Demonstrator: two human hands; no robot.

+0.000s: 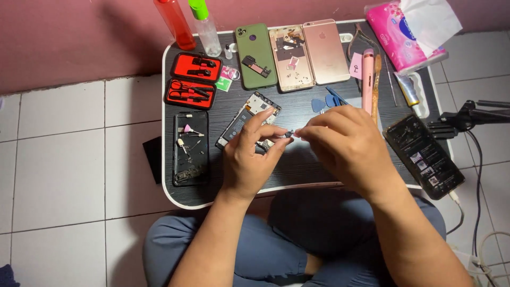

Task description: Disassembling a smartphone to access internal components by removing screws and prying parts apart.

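1 head camera looks steeply down, close over the lap table [175, 199].

At the bench's [297, 172] far edge stand a red bottle [175, 24] and a clear bottle [206, 29] (green-capped), beside a green phone [255, 56] and a pink phone [325, 50]. A red tool case [193, 79] lies near the left edge, a pink tissue pack [404, 34] at the far right corner.

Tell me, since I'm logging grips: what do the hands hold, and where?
Both hands pinch a small dark part between fingertips, one at each end.
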